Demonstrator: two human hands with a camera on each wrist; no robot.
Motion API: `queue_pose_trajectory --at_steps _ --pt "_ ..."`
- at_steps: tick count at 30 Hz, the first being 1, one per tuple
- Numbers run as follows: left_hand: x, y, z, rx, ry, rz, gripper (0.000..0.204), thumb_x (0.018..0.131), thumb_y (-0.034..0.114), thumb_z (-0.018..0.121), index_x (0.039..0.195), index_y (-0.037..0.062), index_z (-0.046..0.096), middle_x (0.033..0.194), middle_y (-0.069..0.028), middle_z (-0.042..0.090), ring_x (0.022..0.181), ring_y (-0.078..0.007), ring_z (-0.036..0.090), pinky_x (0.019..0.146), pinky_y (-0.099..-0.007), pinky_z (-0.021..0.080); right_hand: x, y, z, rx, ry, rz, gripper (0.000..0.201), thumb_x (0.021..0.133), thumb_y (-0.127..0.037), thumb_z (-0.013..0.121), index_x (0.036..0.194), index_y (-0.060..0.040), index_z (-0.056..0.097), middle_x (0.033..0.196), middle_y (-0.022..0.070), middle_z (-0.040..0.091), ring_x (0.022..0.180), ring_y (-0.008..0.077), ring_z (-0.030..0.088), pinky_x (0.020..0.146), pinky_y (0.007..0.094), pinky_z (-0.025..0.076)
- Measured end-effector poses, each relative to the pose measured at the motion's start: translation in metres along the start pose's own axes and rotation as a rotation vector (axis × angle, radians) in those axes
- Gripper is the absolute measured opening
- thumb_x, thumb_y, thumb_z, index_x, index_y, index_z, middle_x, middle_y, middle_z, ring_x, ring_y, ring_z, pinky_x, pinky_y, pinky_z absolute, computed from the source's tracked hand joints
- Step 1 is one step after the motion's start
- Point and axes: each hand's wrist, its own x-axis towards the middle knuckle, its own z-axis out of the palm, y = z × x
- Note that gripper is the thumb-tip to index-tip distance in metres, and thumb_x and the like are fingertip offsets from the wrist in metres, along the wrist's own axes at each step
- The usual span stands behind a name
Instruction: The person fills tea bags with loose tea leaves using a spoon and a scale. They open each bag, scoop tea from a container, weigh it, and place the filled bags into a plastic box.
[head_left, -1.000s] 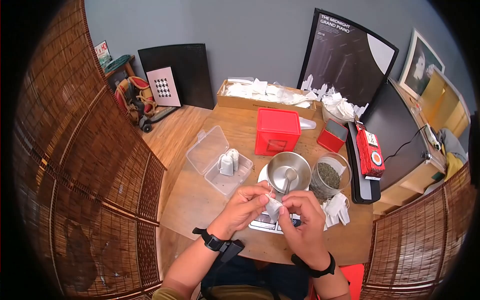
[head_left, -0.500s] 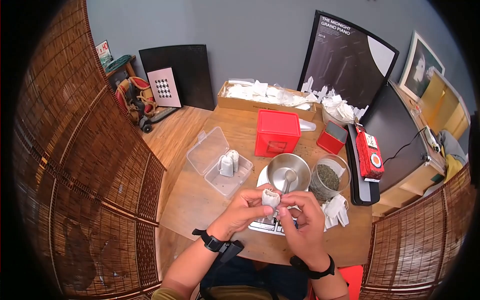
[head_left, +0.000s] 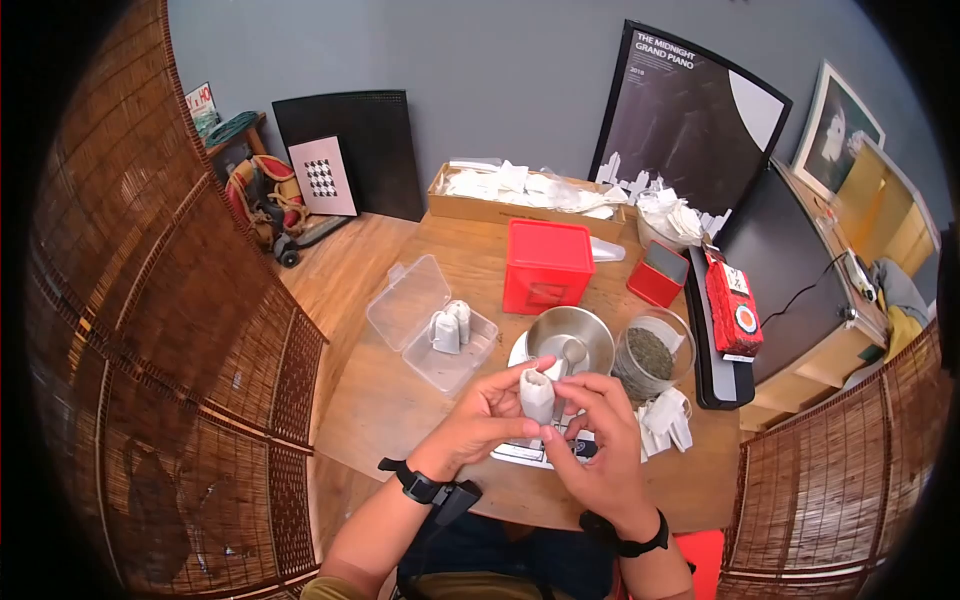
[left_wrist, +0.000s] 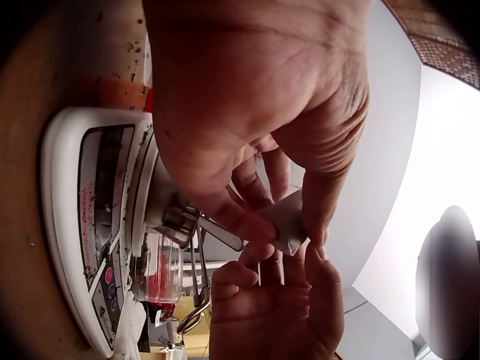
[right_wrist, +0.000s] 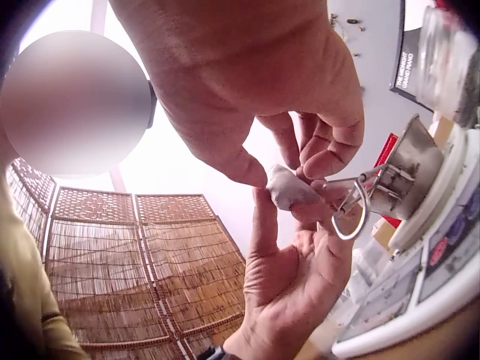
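Wooden table (head_left: 370,425) set against a blue-grey wall (head_left: 500,100), woven screens (head_left: 230,310) at both sides. Small drawstring-type tea bag (head_left: 537,398) held above the near edge of a white kitchen scale (head_left: 512,450). Bag stands roughly upright, long axis running away from the body, puckered mouth uppermost in the head view. Left hand (head_left: 470,415) pinches it, narrow grip, thumb low, fingers behind; right hand (head_left: 610,440) pinches the opposite side with thumb and fingertips. Both hands about equally near.

Just beyond: steel bowl (head_left: 597,335) on the scale, metal spoon (head_left: 573,350) inside. Right of bowl, clear container of dried leaves (head_left: 650,352); right hand lies between bag and loose white bags (head_left: 667,420). Left side less obstructed: open plastic box (head_left: 462,375) holding plump white bags (head_left: 446,335). Red canister (head_left: 548,265) behind bowl, then cardboard tray (head_left: 500,211).
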Motion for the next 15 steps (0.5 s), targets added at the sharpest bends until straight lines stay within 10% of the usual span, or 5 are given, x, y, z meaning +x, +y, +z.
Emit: queue_pose_trajectory --at_steps 15 --pt "0.001 -0.007 -0.006 -0.042 -0.008 0.055 0.099 0.077 -0.016 0.084 0.164 -0.0008 0.042 0.136 -0.0135 0.064 0.126 -0.0265 0.068 0.104 -0.0387 0.06 0.0 0.0 -0.017 -0.04 -0.099 -0.105 0.037 0.082 -0.001 0.085 0.114 -0.0027 0.067 0.125 0.0127 0.071 0.115 0.0254 0.066 0.093 0.0353 0.055"
